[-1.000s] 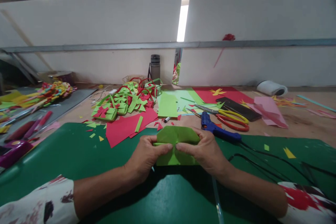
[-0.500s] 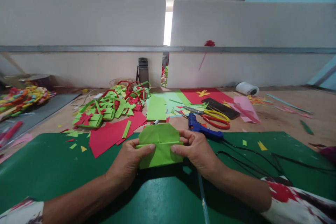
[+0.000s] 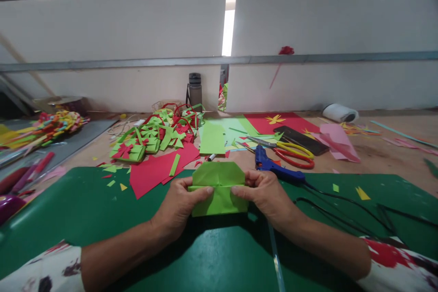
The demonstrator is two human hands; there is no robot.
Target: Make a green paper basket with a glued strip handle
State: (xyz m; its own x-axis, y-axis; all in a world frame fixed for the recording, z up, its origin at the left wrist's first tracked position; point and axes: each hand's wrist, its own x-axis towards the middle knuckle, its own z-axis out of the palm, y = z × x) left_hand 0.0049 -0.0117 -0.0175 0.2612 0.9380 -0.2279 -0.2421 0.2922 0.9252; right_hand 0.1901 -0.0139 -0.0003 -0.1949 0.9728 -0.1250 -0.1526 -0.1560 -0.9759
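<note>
Between my two hands is a folded piece of light green paper (image 3: 219,200), with a crease running across it and a flap with cut-off corners at the top. My left hand (image 3: 183,198) pinches its left edge, thumb on the front along the crease. On the right edge, my right hand (image 3: 265,191) grips it the same way, fingers hidden behind. Just beyond the right hand lies a blue glue gun (image 3: 275,167). A clear glue stick (image 3: 275,255) lies under the right wrist. The green mat (image 3: 205,260) is below the paper.
Scissors with yellow and red handles (image 3: 294,155) lie by a dark phone or wallet (image 3: 303,140). Red paper sheets (image 3: 147,173) and a heap of green and red paper baskets (image 3: 155,137) lie left. A bottle (image 3: 195,91) stands behind. The glue gun's cord (image 3: 345,205) crosses the mat.
The view has shifted a little left, so everything appears farther right. Both hands keep their grip on the green paper, thumbs in nearly the same places on the crease.
</note>
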